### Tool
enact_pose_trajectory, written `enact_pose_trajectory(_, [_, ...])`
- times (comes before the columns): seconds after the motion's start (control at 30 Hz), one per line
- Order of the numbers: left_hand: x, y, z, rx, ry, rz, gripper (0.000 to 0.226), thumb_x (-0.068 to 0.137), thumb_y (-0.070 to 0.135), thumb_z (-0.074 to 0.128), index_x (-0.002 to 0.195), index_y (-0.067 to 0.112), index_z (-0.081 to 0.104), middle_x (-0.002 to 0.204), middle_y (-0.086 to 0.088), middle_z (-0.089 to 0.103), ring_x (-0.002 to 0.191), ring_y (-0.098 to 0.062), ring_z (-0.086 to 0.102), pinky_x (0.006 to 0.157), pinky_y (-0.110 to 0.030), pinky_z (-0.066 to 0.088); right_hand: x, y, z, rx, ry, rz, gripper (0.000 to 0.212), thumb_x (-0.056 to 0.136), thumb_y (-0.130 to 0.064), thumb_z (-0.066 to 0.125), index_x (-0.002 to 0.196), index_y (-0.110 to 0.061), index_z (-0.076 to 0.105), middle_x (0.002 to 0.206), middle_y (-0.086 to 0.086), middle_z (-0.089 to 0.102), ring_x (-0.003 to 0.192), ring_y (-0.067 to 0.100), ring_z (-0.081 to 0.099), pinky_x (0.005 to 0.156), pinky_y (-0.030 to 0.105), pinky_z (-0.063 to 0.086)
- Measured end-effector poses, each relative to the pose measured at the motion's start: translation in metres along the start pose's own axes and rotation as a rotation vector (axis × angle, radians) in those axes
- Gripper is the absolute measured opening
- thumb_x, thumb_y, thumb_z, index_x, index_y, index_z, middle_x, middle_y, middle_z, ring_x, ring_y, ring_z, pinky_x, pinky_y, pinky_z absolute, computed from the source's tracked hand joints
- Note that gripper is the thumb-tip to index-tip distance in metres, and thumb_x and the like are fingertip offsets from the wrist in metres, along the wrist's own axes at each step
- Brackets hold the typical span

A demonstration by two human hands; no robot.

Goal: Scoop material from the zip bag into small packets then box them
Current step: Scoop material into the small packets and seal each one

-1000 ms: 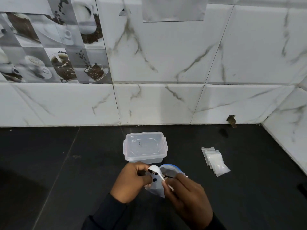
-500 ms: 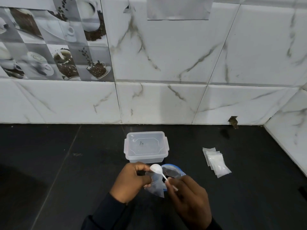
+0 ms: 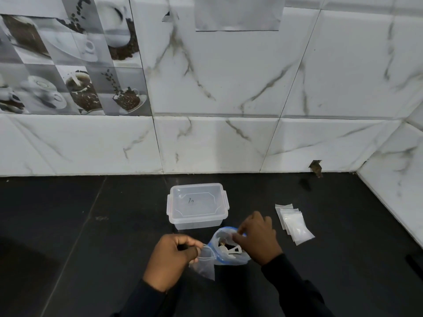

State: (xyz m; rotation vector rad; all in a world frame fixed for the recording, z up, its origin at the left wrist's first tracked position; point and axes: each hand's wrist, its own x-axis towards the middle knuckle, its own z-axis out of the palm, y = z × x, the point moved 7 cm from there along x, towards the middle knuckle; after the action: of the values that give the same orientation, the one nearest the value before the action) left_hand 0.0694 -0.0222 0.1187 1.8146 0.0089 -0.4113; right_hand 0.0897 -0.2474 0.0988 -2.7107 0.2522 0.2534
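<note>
a clear lidded plastic box (image 3: 198, 205) is set on the black countertop (image 3: 68, 236), just behind the hands and touching neither. a stack of small packets (image 3: 294, 223) is laid flat to the right, near the right hand but apart from it; white material is seen in the uppermost ones. behind the counter a marble-tiled wall (image 3: 229, 88) is seen, with coffee-picture tiles (image 3: 68, 65) at its left and a paper sheet (image 3: 237, 14) stuck near the top.

a zip bag (image 3: 229, 257) with a blue rim is stood open between the hands, just in front of the box. a white spoon (image 3: 225, 249) is lowered into its mouth, bowl inward. the right hand (image 3: 258, 236) is curled narrow over that mouth, and the spoon's handle is held at its fingers; part of the bag's rim is hidden by them. a single small packet (image 3: 203, 261) is pinched at its open top by the left hand (image 3: 174, 259), whose fingers are curled tight; the packet is hung downward, touching the bag's left side.

the counter is bounded by the wall behind and by a side wall at the far right. wide bare counter is left to the left of the hands, and a narrower strip is left between the box and the packet stack.
</note>
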Motion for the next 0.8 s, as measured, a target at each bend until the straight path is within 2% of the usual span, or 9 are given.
enact_pose_trajectory(0.07, [0.004, 0.006, -0.005, -0.035, 0.044, 0.016, 0.024, 0.083, -0.005, 0.066, 0.079, 0.014, 0.08, 0.074, -0.008, 0.076, 0.062, -0.01, 0.065, 0.061, -0.02, 0.051, -0.01, -0.028, -0.024, 0.242, 0.094, -0.21, 0.016, 0.084, -0.044, 0.07, 0.086, -0.028, 0.07, 0.105, -0.011, 0.051, 0.103, 0.008, 0.05, 0.084, 0.021, 0.045])
enact_pose_trajectory(0.13, [0.01, 0.011, -0.011, -0.06, 0.092, 0.039, 0.022, 0.082, -0.006, 0.066, 0.078, 0.011, 0.08, 0.07, -0.01, 0.075, 0.059, -0.011, 0.063, 0.06, -0.02, 0.051, -0.028, -0.058, -0.04, 0.524, 0.045, -0.443, 0.015, 0.081, -0.042, 0.075, 0.088, -0.028, 0.071, 0.104, -0.012, 0.057, 0.097, 0.009, 0.061, 0.072, 0.021, 0.051])
enact_pose_trajectory(0.23, [0.022, 0.023, -0.017, -0.083, 0.127, 0.075, 0.016, 0.081, -0.006, 0.068, 0.08, 0.006, 0.079, 0.07, -0.016, 0.074, 0.062, -0.016, 0.064, 0.063, -0.026, 0.054, -0.039, -0.086, -0.026, 0.394, -0.12, -0.588, 0.028, 0.077, -0.05, 0.077, 0.098, -0.032, 0.071, 0.112, -0.017, 0.054, 0.099, 0.007, 0.061, 0.074, 0.018, 0.052])
enact_pose_trajectory(0.37, [0.034, 0.052, -0.021, -0.178, 0.114, 0.166, 0.012, 0.082, 0.0, 0.072, 0.093, 0.005, 0.075, 0.078, -0.021, 0.073, 0.062, -0.017, 0.065, 0.06, -0.023, 0.054, -0.02, -0.083, -0.043, 0.377, 0.07, -0.551, 0.013, 0.085, -0.031, 0.074, 0.078, -0.021, 0.069, 0.092, -0.011, 0.063, 0.077, 0.006, 0.063, 0.068, 0.014, 0.049])
enact_pose_trajectory(0.47, [0.044, 0.068, -0.02, -0.065, 0.022, 0.229, 0.033, 0.079, 0.02, 0.08, 0.11, 0.021, 0.071, 0.083, -0.013, 0.074, 0.063, -0.007, 0.062, 0.062, -0.019, 0.051, -0.013, -0.075, -0.075, 0.487, 0.123, -0.477, 0.017, 0.083, -0.029, 0.077, 0.072, -0.02, 0.068, 0.07, -0.008, 0.067, 0.063, 0.002, 0.062, 0.061, 0.013, 0.047])
enact_pose_trajectory(0.53, [0.048, 0.074, -0.011, 0.019, -0.082, 0.269, 0.026, 0.078, 0.021, 0.08, 0.103, 0.019, 0.073, 0.086, -0.005, 0.076, 0.064, -0.001, 0.06, 0.064, -0.016, 0.047, -0.013, -0.073, -0.089, 0.555, 0.103, -0.476, 0.017, 0.084, -0.024, 0.077, 0.071, -0.016, 0.069, 0.064, -0.006, 0.069, 0.057, -0.002, 0.061, 0.059, 0.011, 0.045])
enact_pose_trajectory(0.6, [0.05, 0.078, -0.001, 0.039, -0.119, 0.307, 0.005, 0.08, 0.015, 0.078, 0.084, 0.013, 0.075, 0.081, -0.005, 0.076, 0.07, -0.006, 0.066, 0.07, -0.019, 0.049, -0.013, -0.066, -0.098, 0.615, 0.077, -0.474, 0.016, 0.083, -0.019, 0.078, 0.073, -0.011, 0.07, 0.065, 0.001, 0.071, 0.057, 0.005, 0.065, 0.061, 0.02, 0.052])
enact_pose_trajectory(0.73, [0.052, 0.09, 0.017, -0.005, -0.089, 0.362, 0.009, 0.084, 0.007, 0.073, 0.079, -0.001, 0.072, 0.079, -0.017, 0.075, 0.073, -0.016, 0.07, 0.072, -0.022, 0.054, -0.011, -0.037, -0.111, 0.867, 0.104, -0.416, 0.01, 0.085, -0.006, 0.074, 0.087, -0.002, 0.065, 0.065, 0.012, 0.07, 0.054, 0.021, 0.065, 0.053, 0.032, 0.054])
enact_pose_trajectory(0.8, [0.053, 0.097, 0.034, -0.029, -0.11, 0.369, 0.012, 0.085, 0.009, 0.072, 0.08, -0.002, 0.071, 0.073, -0.012, 0.074, 0.066, -0.013, 0.067, 0.065, -0.021, 0.053, -0.014, -0.018, -0.117, 0.978, 0.199, -0.346, 0.016, 0.087, -0.006, 0.072, 0.099, -0.002, 0.064, 0.066, 0.013, 0.069, 0.053, 0.022, 0.063, 0.05, 0.031, 0.051])
